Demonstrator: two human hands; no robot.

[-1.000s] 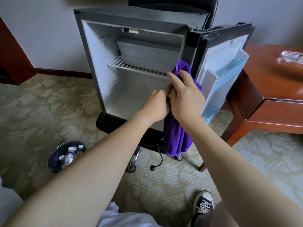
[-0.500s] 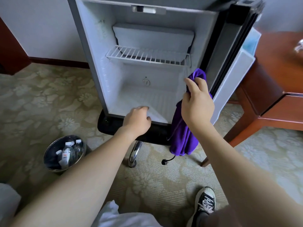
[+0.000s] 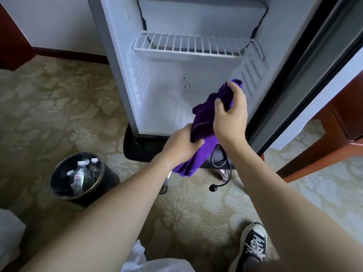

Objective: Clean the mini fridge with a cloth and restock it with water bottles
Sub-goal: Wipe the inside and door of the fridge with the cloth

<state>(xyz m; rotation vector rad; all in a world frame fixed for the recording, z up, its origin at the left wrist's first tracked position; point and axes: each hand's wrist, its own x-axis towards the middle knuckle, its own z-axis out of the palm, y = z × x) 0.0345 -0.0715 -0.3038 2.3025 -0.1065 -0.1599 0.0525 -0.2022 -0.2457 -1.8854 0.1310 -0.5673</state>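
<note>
Both left hand [image 3: 181, 145] and right hand [image 3: 230, 116] grip purple cloth [image 3: 204, 132]

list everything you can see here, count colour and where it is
fridge: 1, white inside, top centre, door open to the right
wire shelf: 1, white, upper part of the fridge
dial: 1, white, back wall of the fridge
cloth: 1, purple, held in front of the fridge opening
bin: 1, black, on the carpet at lower left
bottles: at least 3, clear with white caps, inside the bin
cord: 1, black, on the carpet below the fridge
table: 1, red-brown wood, right edge
carpet: 1, beige floral, floor
shoe: 1, black and white, bottom right
left hand: grips the cloth's lower part
right hand: grips the cloth's upper part
</note>
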